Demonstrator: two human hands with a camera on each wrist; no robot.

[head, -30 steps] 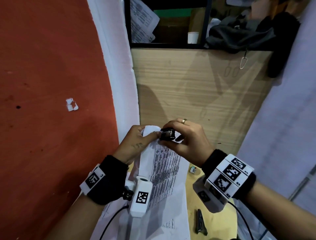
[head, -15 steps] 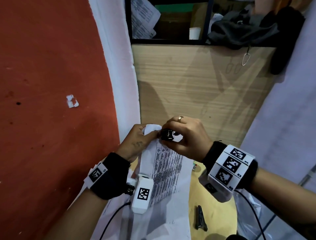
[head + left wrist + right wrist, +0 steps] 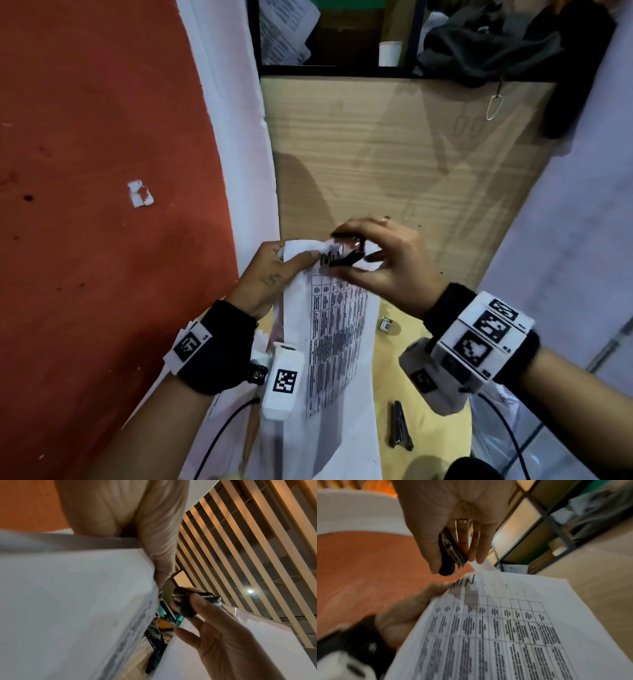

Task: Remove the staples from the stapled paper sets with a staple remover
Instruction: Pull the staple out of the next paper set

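Note:
A stapled paper set [image 3: 337, 329] with a printed table hangs upright over the yellow table. My left hand [image 3: 298, 257] pinches its top left corner, thumb on the front sheet. My right hand [image 3: 337, 254] grips a black staple remover [image 3: 351, 256] between thumb and fingers at that corner. In the right wrist view the staple remover [image 3: 450, 553] has its metal teeth just above the paper set [image 3: 505, 622], a small gap between them. From the left wrist the staple remover [image 3: 187, 603] sits right of the paper's edge [image 3: 68, 601]. No staple is visible; the corner is blurred.
On the yellow table [image 3: 387, 394] lie a dark metal tool [image 3: 399, 425] and a small box [image 3: 387, 323]. A red wall [image 3: 85, 171] stands close on the left, a wooden panel [image 3: 394, 154] ahead. Above it, a shelf holds a paper cup [image 3: 389, 53] and dark cloth [image 3: 486, 48].
My right hand has tilted and pulled the staple remover slightly up and off the paper corner, its fingers more spread. The left hand keeps its pinch on the corner.

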